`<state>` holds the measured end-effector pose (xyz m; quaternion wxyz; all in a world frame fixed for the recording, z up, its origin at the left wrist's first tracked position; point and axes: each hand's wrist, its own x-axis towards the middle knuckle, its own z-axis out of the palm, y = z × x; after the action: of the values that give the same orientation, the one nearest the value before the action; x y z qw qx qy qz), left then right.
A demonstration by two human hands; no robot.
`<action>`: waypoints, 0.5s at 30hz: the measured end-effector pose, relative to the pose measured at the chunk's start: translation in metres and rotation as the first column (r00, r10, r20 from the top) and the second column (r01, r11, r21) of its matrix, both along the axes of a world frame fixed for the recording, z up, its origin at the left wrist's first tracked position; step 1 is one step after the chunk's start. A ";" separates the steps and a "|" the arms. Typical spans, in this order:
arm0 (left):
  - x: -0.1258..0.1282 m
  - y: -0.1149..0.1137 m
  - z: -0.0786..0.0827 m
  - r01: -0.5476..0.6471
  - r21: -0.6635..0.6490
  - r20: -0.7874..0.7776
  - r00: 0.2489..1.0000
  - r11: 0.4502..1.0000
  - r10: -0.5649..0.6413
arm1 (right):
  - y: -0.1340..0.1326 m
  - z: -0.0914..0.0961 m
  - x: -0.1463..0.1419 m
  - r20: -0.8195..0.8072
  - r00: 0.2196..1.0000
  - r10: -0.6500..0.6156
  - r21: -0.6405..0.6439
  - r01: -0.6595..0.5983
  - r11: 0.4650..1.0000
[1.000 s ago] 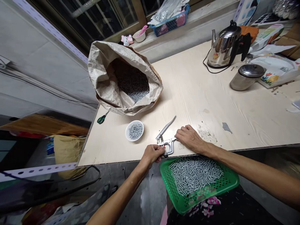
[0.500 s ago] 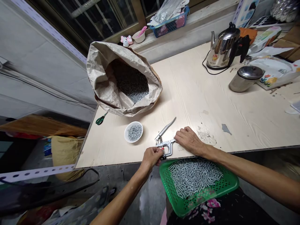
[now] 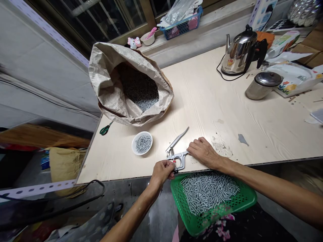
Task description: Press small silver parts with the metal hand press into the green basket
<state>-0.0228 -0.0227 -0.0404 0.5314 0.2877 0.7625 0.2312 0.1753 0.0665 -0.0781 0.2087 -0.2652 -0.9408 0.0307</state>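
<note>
Grey snap-fastener pliers (image 3: 181,158) lie at the table's front edge, with the upper lever raised and a spring and a red part at the jaw. My right hand (image 3: 203,153) is closed around the end of the lower handle. At the jaw, the fingertips of my left hand (image 3: 163,170) are pinched together; whatever is between them is too small to make out. Just below the edge, a green perforated basket (image 3: 176,198) rests on my lap, full of small silvery metal pieces (image 3: 209,191). A white bowl (image 3: 133,147) with similar small pieces stands left of the pliers.
A large woven sack (image 3: 106,97), open and holding many metal pieces, stands at the back left. Green-handled scissors (image 3: 104,129) lie near the left edge. A kettle (image 3: 237,50), a lidded metal canister (image 3: 263,85) and packages (image 3: 292,79) occupy the back right.
The view has shifted slightly. Both hands keep their places at the pliers, and the lever stays raised.
</note>
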 end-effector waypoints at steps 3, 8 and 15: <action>0.000 -0.001 -0.001 -0.005 0.006 0.010 1.000 1.000 0.005 | 0.001 0.004 0.004 0.015 1.000 0.009 -0.085 -0.008 0.996; -0.001 -0.002 -0.003 0.008 0.016 0.000 1.000 1.000 -0.008 | 0.026 0.015 0.016 0.017 0.997 0.076 -0.215 -0.070 0.974; 0.000 -0.002 -0.001 -0.001 0.013 -0.013 1.000 1.000 0.001 | 0.066 0.020 0.006 0.175 0.958 0.229 -0.249 -0.182 0.951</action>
<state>-0.0232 -0.0246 -0.0416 0.5244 0.2920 0.7646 0.2346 0.1814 0.1322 -0.0579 0.0759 -0.1895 -0.9697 0.1343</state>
